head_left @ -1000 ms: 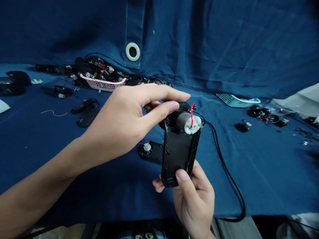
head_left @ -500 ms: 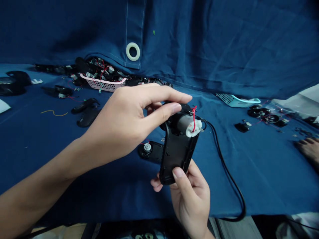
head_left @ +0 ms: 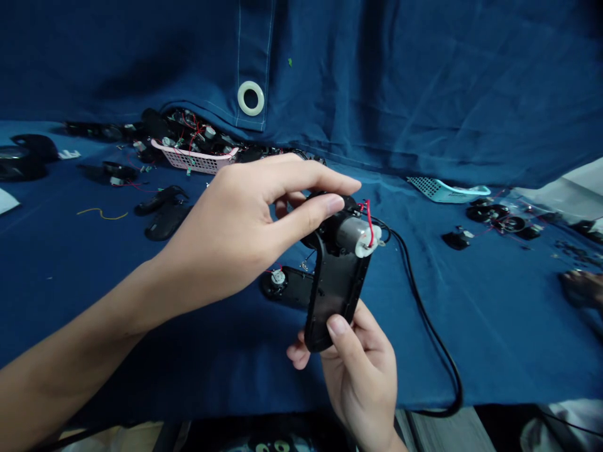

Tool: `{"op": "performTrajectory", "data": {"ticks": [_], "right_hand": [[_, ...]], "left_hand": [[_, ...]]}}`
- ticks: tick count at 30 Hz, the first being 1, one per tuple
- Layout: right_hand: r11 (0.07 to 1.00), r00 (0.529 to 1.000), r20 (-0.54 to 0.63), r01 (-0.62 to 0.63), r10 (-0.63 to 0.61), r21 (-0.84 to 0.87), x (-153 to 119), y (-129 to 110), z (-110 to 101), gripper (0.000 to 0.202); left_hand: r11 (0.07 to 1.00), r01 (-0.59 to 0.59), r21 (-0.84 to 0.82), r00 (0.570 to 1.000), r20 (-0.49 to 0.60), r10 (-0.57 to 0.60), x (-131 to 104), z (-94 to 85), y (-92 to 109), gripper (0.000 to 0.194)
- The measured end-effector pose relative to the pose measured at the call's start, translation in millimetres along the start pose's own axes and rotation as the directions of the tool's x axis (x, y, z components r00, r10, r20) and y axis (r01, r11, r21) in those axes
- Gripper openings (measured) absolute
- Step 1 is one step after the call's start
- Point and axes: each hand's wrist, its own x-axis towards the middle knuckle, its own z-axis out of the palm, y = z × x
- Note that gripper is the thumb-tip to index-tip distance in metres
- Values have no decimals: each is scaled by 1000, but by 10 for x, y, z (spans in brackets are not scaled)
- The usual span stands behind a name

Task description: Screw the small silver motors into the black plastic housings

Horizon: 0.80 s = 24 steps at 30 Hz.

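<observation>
Between my hands is a black plastic housing (head_left: 336,289), its hollow inner side facing me. A silver motor (head_left: 351,232) with a white end cap and red wires sits at its top. The lower end is pinched by my right hand (head_left: 360,376), thumb on the inner face and fingers behind. My left hand (head_left: 264,220) closes over the upper end from the left, thumb and forefinger beside the motor; its other fingertips are mostly hidden. Behind the housing, another black shell (head_left: 294,289) with a small motor lies on the blue cloth. A black cable (head_left: 424,314) curves down to the right.
A pink basket (head_left: 198,163) heaped with black parts and red wires stands at the back left. Loose black shells (head_left: 167,220) and a yellow wire (head_left: 102,214) lie left. On the right are a light-blue basket (head_left: 450,190), scattered parts (head_left: 499,220) and another person's hand (head_left: 581,285).
The housing has turned slightly in my hands, so its lower part looks narrower and more of the motor's side shows. Both hands keep their hold.
</observation>
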Motion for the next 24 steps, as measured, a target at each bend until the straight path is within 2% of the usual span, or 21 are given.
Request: {"op": "performTrajectory", "data": {"ticks": [9,24], "right_hand": [[1000,1000,-12,-17,17,-12,-18,-30,21,14],[1000,1000,0,-5,5,-18,-26,-33,-7,13]], "left_hand": [[997,78,-14,996,32,-78,11,7,-12,19],[987,139,-79,987,93,-131,59,12,-58,20]]}}
